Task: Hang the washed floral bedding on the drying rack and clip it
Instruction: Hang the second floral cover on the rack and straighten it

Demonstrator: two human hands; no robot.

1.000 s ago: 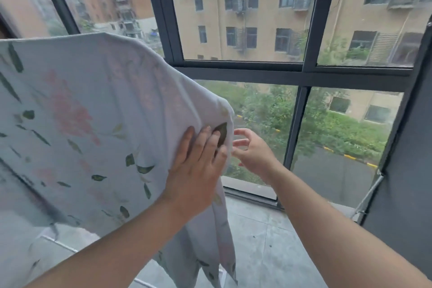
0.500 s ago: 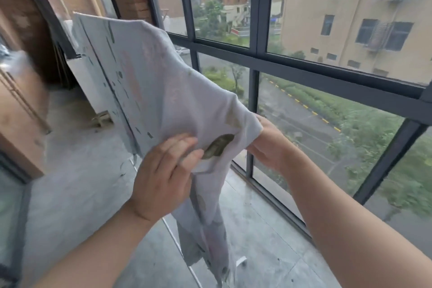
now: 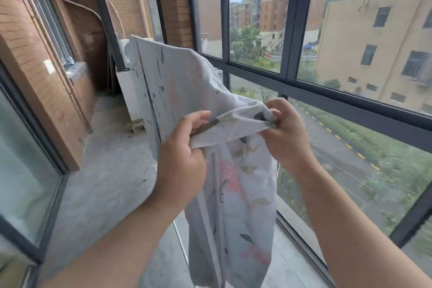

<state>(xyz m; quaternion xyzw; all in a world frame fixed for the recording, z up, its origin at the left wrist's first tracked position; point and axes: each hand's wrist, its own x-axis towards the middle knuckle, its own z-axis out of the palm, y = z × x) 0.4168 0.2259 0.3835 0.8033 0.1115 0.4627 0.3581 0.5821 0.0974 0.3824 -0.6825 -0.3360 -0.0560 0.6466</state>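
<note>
The left hand [image 3: 180,159] and right hand [image 3: 288,136] each have fingers clamped on the top fold of the hanging floral bedding [image 3: 187,91].

left hand [image 3: 180,159]: lay flat on the cloth a second ago; now it grips the folded edge of the bedding [image 3: 187,86].
right hand [image 3: 287,133]: was open and apart from the cloth, then tucked behind it; now it pinches the corner in front.
bedding: the edge now stretches between both hands, and a pink flower [image 3: 230,177] shows below.
view: has swung left, bringing the brick wall [image 3: 35,54] into sight.
</note>
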